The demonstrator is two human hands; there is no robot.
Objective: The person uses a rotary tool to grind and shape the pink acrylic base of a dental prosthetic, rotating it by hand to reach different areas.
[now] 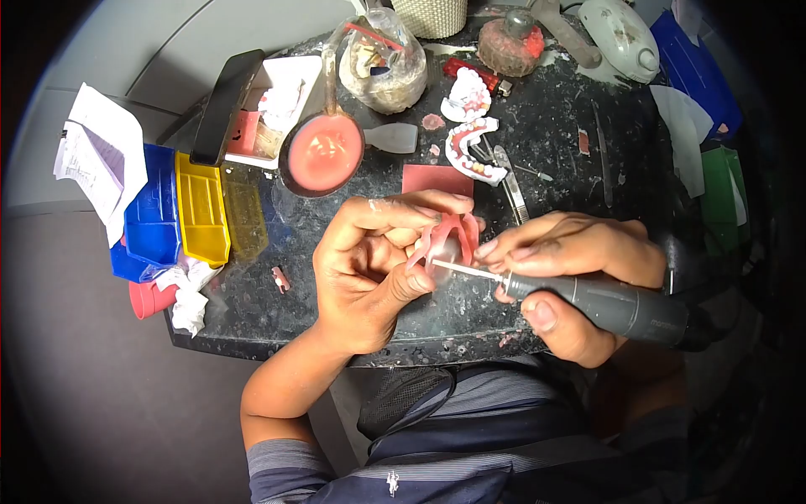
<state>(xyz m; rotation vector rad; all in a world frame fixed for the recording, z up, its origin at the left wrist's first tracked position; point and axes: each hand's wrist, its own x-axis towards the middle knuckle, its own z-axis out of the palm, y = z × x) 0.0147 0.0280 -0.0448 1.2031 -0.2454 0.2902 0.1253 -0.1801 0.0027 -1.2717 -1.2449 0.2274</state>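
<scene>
My left hand [357, 273] is closed around a pink denture base [451, 228], pinching its edges between thumb and fingers above the front of the bench. In my right hand [588, 252] is a dark rotary handpiece [621, 307], gripped with the fingers over it and the thumb below. Its thin, pale bur [466, 270] points left, with the tip at the inner side of the denture base. Blur around the tip hides whether it touches. Behind my hands lies a pink wax sheet [437, 177], partly covered by my left fingers.
Plaster casts with teeth [475, 153] lie beyond my hands, beside a metal knife [510, 185]. A pan of pink wax [326, 153] stands back left, near a white box [300, 80]. Yellow [201, 206] and blue [151, 210] bins line the left edge. A plastic-wrapped jar [384, 84] stands behind.
</scene>
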